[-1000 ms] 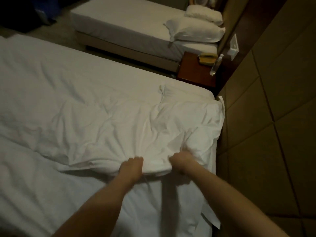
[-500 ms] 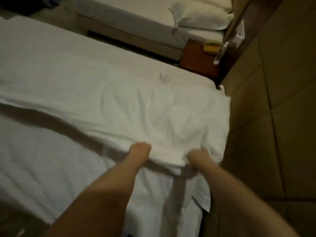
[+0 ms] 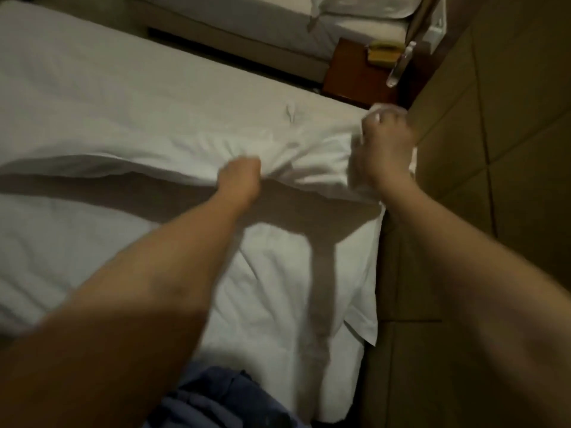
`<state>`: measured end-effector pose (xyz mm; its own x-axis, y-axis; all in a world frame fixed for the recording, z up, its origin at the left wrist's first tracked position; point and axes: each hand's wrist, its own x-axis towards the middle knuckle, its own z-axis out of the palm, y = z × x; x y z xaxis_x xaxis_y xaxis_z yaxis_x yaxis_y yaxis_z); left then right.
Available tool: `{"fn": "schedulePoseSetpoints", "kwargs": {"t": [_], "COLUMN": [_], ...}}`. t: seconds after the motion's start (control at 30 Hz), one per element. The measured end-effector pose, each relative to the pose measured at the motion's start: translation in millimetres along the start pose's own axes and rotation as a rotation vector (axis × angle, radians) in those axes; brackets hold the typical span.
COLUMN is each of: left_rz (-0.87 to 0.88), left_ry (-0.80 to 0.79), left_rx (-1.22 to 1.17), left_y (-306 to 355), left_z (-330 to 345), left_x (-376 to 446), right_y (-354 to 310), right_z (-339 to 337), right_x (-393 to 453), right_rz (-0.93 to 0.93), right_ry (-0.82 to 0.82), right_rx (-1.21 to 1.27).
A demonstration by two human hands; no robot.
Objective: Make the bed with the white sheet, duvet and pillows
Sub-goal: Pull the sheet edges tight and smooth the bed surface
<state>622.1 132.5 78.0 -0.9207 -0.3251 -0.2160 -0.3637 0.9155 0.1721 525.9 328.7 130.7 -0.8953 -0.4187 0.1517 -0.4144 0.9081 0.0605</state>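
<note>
Left hand [image 3: 239, 177]: fist clenched on a bunched fold at the duvet's [image 3: 154, 118] near edge, cloth puckering out from the grip. Right hand [image 3: 384, 140]: fingers curled round the duvet's corner at the head end of the bed, beside the padded wall [image 3: 494, 149]; a tuft of white cloth shows above the knuckles. Frame is blurred; finger detail unclear.

One duvet, white, spread over the far half of the bed, its near edge lifted between and left of the two hands, casting a shadow band on the cloth below. One white sheet [image 3: 278, 273] covers the near half of the mattress, creased, one loose corner hanging off the head-end edge by the wall.

Second bed [image 3: 247, 29] across the aisle, with two white pillows [image 3: 364, 7] stacked at its head. One dark wood nightstand [image 3: 349, 75] between the beds, carrying one yellowish telephone [image 3: 384, 50] and one clear bottle [image 3: 400, 64]. Blue clothing [image 3: 216, 400] at bottom edge.
</note>
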Motion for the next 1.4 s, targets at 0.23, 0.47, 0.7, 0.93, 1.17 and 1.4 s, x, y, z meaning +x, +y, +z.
{"fn": "schedulePoseSetpoints", "kwargs": {"t": [0.23,0.47,0.7,0.93,1.17,1.4], "left_rz": [0.259,0.242,0.245,0.258,0.133,-0.084], "left_ry": [-0.647,-0.498,-0.348,-0.344,-0.293,-0.341], "left_rx": [0.216,0.196,0.112,-0.069,-0.252,-0.329], "left_y": [25,38,52,109,196,254], "left_z": [111,98,91,92,109,123], "left_x": [-67,-43,-6,22,16,38], "right_y": [-22,0,-5,40,115,144], "right_z": [122,116,109,88,81,110], "right_x": [-173,-77,-41,-30,3,32], "right_rz": [-0.141,-0.237,-0.429,-0.382,-0.245,-0.480], "right_ry": [-1.370,-0.898,-0.606,-0.672,-0.772,-0.697], "right_rx": [-0.097,-0.076,-0.194,-0.332,-0.525,-0.612]}}
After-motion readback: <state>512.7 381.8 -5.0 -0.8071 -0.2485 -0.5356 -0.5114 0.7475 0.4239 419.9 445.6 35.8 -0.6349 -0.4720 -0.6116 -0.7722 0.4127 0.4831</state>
